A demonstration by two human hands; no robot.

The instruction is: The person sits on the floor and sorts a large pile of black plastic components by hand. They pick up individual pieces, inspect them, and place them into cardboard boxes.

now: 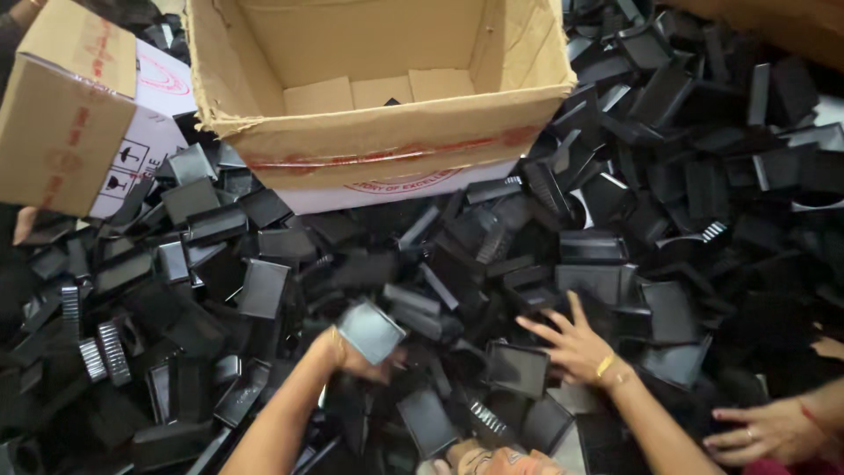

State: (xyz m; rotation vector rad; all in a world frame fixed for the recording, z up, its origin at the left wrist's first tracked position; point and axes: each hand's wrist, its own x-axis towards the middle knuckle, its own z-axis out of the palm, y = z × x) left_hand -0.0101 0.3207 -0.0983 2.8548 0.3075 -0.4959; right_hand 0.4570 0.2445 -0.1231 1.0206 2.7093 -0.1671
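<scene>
Head view shows the left hand (352, 356) clamped on a light, stiff black plastic tray (371, 331) by its edge, right hand (573, 343) spread open over the near pile (615, 176).

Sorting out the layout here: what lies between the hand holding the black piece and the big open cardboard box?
In the head view, only heaped black plastic parts lie between the left hand, holding a black plastic piece, and the open cardboard box.

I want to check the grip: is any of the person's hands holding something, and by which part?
The left hand holds a black plastic tray by its lower edge. The right hand lies spread on the pile, gripping nothing.
</scene>
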